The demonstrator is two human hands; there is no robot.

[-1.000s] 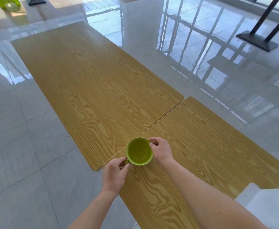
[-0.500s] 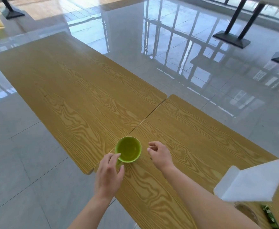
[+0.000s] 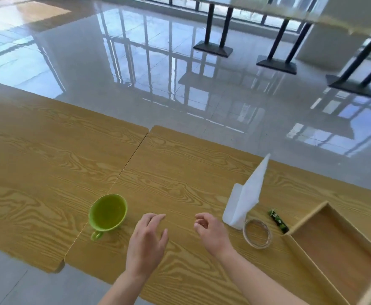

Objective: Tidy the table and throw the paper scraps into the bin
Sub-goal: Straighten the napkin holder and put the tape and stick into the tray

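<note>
A green cup (image 3: 108, 213) stands on the wooden table (image 3: 180, 172), handle toward me, near the seam between two tabletops. My left hand (image 3: 147, 241) hovers just right of the cup with fingers loosely spread, holding nothing. My right hand (image 3: 211, 232) is a little further right, fingers loosely curled and empty. A white folded paper (image 3: 245, 198) stands upright to the right of my right hand. Beside it lie a roll of clear tape (image 3: 257, 233) and a small green wrapper (image 3: 278, 221).
An open wooden box (image 3: 334, 245) sits at the table's right end. Beyond the table lies shiny tiled floor with black table bases (image 3: 213, 48) at the back right. No bin is in view.
Both hands have let go of the green cup and drawn away to its right. The view has swung right, bringing the white paper, tape, wrapper and wooden box into sight.
</note>
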